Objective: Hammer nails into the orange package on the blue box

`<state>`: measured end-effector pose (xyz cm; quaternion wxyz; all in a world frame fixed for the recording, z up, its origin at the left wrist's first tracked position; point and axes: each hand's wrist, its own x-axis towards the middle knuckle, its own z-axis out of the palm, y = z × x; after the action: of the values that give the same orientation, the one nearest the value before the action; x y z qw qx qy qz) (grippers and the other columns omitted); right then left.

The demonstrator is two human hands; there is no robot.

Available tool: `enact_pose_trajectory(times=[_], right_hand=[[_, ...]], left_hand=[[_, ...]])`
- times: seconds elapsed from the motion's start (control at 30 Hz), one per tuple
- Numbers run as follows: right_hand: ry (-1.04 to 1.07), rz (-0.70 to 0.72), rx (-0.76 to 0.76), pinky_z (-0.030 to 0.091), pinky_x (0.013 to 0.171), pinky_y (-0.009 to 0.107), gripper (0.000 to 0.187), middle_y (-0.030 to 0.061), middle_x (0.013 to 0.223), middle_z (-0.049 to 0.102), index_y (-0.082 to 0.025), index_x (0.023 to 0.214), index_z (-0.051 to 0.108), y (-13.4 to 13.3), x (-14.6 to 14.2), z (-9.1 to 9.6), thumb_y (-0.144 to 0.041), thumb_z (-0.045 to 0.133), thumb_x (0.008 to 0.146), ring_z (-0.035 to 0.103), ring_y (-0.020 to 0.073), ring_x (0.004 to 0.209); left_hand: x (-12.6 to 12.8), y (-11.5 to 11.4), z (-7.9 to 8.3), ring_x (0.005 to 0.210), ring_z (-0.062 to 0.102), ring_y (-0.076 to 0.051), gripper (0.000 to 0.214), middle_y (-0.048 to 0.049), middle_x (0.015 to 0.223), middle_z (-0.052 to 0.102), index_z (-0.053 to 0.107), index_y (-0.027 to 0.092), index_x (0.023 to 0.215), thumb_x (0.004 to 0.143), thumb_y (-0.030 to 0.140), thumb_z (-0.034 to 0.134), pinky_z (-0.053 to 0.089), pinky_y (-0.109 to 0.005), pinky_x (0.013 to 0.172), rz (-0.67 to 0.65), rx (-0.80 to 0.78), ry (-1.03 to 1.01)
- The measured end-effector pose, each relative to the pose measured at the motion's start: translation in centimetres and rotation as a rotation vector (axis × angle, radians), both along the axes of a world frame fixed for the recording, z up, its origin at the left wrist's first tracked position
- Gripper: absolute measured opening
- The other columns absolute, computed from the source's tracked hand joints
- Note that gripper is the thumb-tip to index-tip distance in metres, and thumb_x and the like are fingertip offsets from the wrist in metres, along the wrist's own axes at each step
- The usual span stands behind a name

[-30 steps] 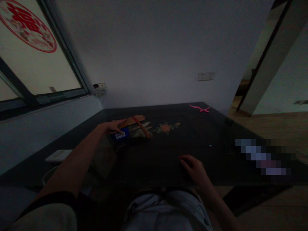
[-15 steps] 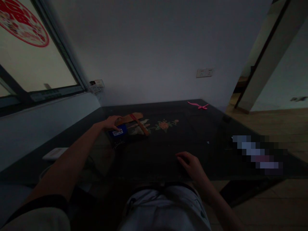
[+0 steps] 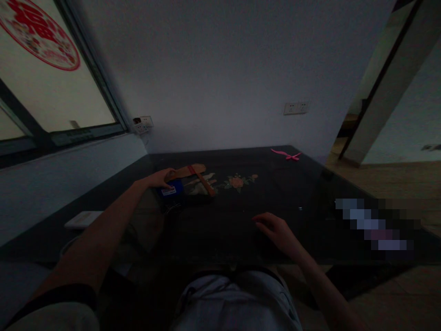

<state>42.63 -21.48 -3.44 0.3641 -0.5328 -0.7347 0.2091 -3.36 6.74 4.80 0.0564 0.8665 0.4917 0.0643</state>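
Note:
At the left of the dark tabletop, my left hand grips a blue box with a pale label, its thumb over the box and its fingers at the far side. Right behind that box lies a flat tan piece, rounded at the end; its exact kind is unclear. A brown stick-like piece with a red part at its top slants down from it. My right hand hovers or rests low near the front edge, fingers loosely curved and apart, holding nothing.
A pink ribbon-like thing lies at the far right corner. Near my left forearm sits a white flat object. A flower picture marks the tabletop. Something blurred out lies at the right. A wall stands behind.
The whole view has shifted slightly, so everything appears a little lower and to the right. My left hand stays on the blue box, and my right hand has hardly moved.

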Motion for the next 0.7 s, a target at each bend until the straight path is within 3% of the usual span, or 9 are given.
enact_pose_trajectory(times=[0.23,0.4,0.5,0.57,0.63,0.7], right_hand=[[-0.03,0.04,0.014,0.053,0.082,0.041,0.017,0.0054,0.105,0.068,-0.017,0.105,0.065,2.6,1.2,2.4,-0.028,0.059,0.093,0.065,0.0198,0.092],[-0.014,0.073,-0.007,0.054,0.079,0.04,0.018,0.0055,0.106,0.067,-0.017,0.105,0.065,6.1,3.1,4.8,-0.028,0.06,0.093,0.065,0.0192,0.089],[0.055,0.096,-0.032,0.055,0.078,0.04,0.019,0.0058,0.107,0.067,-0.016,0.106,0.064,9.3,2.6,5.6,-0.028,0.06,0.093,0.066,0.0193,0.089],[0.133,0.088,-0.043,0.055,0.077,0.04,0.021,0.0062,0.109,0.067,-0.016,0.11,0.063,11.6,1.2,5.6,-0.028,0.061,0.093,0.066,0.0196,0.089],[0.228,0.044,-0.043,0.056,0.076,0.039,0.023,0.0067,0.111,0.066,-0.016,0.113,0.062,13.9,-1.0,5.0,-0.029,0.059,0.093,0.066,0.0196,0.089],[0.326,-0.021,-0.029,0.056,0.076,0.04,0.026,0.0074,0.114,0.064,-0.017,0.117,0.06,15.7,-3.6,4.1,-0.03,0.058,0.094,0.066,0.0202,0.091]], left_hand=[[-1.0,1.0,-0.8,0.126,0.046,-0.033,0.095,-0.0172,0.138,0.05,0.045,0.015,0.136,0.057,0.061,0.071,0.034,-0.04,0.106,-0.036,0.134,0.041],[0.0,-0.6,0.4,0.128,0.044,-0.034,0.092,-0.0151,0.14,0.048,0.042,0.018,0.14,0.061,0.056,0.071,0.031,-0.044,0.108,-0.071,0.268,0.089],[3.6,-3.3,1.6,0.126,0.046,-0.031,0.062,-0.0116,0.136,0.052,0.047,0.02,0.135,0.081,0.05,0.056,0.03,-0.046,0.109,-0.021,0.456,-0.114],[7.6,-5.6,1.7,0.127,0.045,-0.029,0.047,-0.0096,0.134,0.053,0.052,0.019,0.127,0.088,0.044,0.048,0.031,-0.044,0.109,0.03,0.477,-0.363],[12.8,-7.9,0.6,0.126,0.045,-0.028,0.035,-0.0077,0.128,0.057,0.06,0.02,0.114,0.087,0.041,0.051,0.031,-0.042,0.11,0.069,0.281,-0.71],[18.3,-9.6,-1.6,0.126,0.044,-0.028,0.024,-0.0075,0.121,0.06,0.065,0.021,0.096,0.08,0.038,0.062,0.031,-0.04,0.11,0.101,-0.061,-1.268]])
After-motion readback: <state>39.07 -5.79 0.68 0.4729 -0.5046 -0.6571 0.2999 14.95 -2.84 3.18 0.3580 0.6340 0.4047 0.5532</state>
